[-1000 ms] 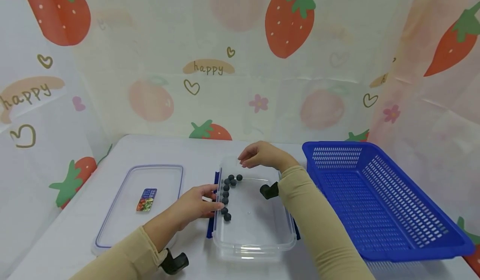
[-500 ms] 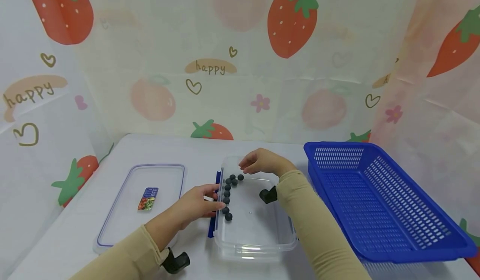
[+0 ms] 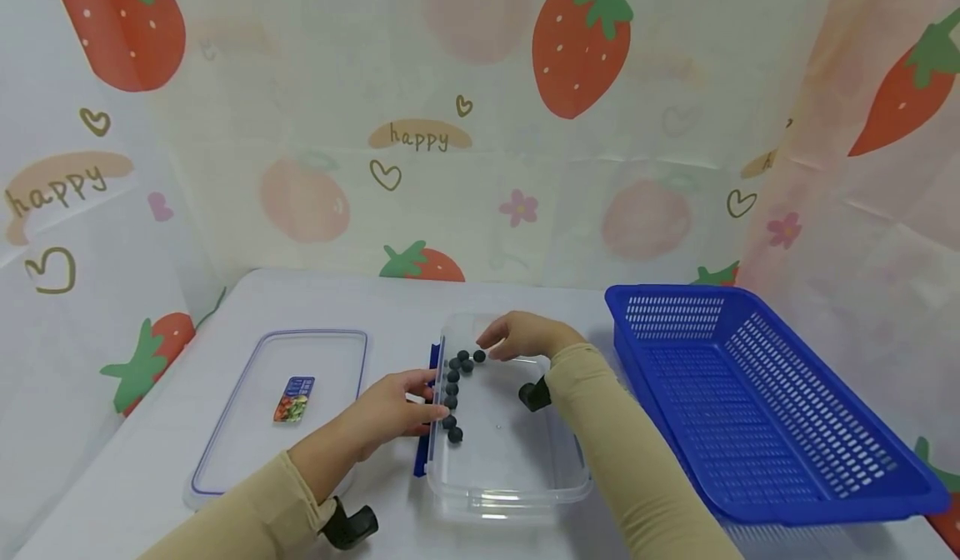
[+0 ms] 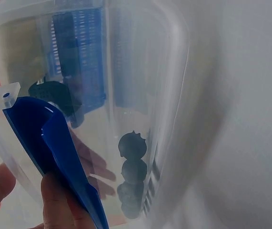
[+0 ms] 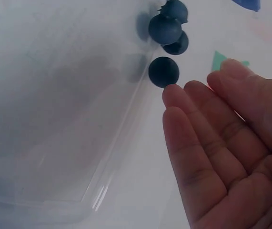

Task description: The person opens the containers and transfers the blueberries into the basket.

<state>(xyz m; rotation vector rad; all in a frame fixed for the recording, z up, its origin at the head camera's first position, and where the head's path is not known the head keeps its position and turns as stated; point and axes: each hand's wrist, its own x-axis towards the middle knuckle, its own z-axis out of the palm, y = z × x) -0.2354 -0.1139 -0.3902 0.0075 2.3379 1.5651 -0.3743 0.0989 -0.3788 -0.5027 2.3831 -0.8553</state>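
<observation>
A clear plastic container (image 3: 517,460) stands on the table, tilted or level I cannot tell. Several blueberries (image 3: 452,402) lie inside it in a line along its left wall, with a small cluster at the far left corner. My left hand (image 3: 397,410) grips that left wall, thumb at the rim and fingers against the blue latch (image 4: 55,143) outside. Over the container's far end is my right hand (image 3: 525,335), fingers nearly straight and holding nothing. Its fingertips (image 5: 176,98) reach right up to the nearest blueberry (image 5: 164,72); whether they touch it is hard to tell.
Left of the container lies a clear lid (image 3: 225,460) with a bluish seal and a small printed label (image 3: 293,399). A blue perforated basket (image 3: 765,427) takes up the table's right side. Printed sheets (image 3: 555,168) stand behind the white table (image 3: 300,302).
My right hand has come down and nearer over the container's far end, closer to the end blueberry. The left hand keeps its grip, and the blueberries stay in line.
</observation>
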